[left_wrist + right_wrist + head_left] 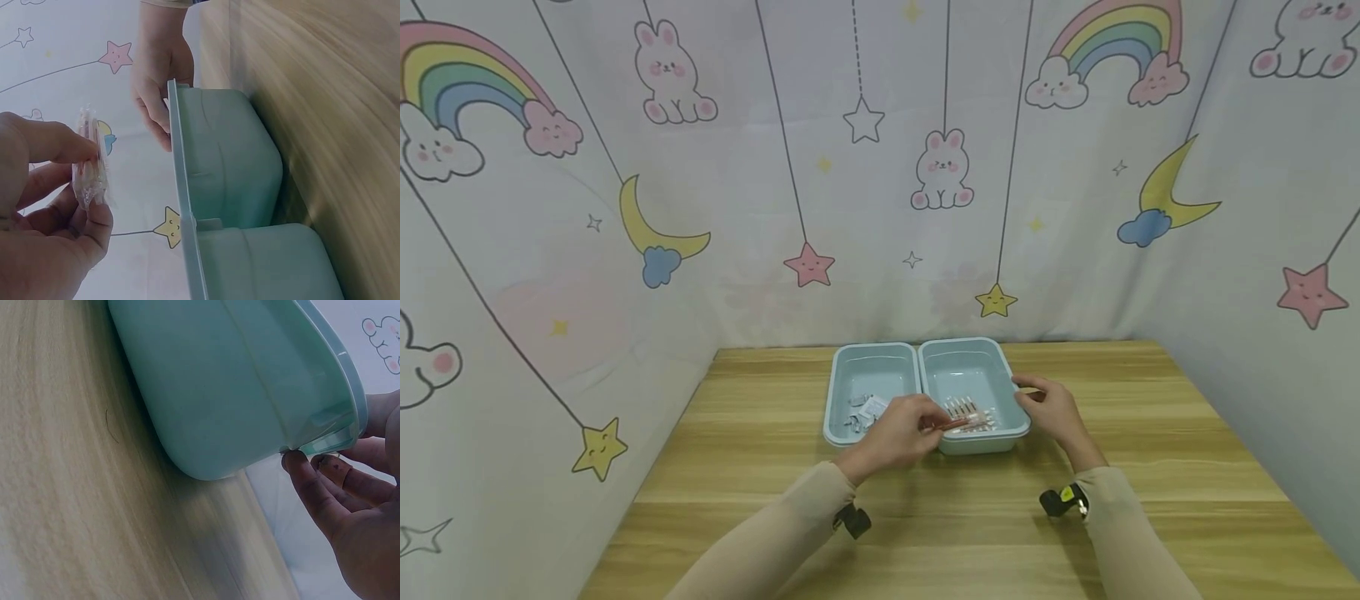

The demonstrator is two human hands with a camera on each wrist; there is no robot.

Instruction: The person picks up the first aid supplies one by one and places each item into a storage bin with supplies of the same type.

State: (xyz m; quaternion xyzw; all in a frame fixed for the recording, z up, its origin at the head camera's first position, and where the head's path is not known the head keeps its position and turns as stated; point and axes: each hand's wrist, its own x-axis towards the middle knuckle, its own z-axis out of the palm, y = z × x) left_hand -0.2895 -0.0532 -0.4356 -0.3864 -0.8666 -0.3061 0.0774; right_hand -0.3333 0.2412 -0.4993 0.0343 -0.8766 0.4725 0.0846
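Note:
My left hand (901, 432) pinches a clear plastic packet of cotton swabs (89, 172) between thumb and fingers. Reddish-brown swab sticks show through the wrapper. The packet is above the near side of the right light-blue bin (967, 367). Inside that bin lie more swab packets (964, 407) with white tips showing. On the bin's right side, my right hand (1057, 412) grips the rim, fingers at the edge and thumb against the outer wall in the right wrist view.
A matching left bin (874, 367) stands against the right one and holds several small silver and white packets (868, 412). Both stand on a wood-grain table (970, 517). A patterned curtain (880, 208) encloses the back and sides.

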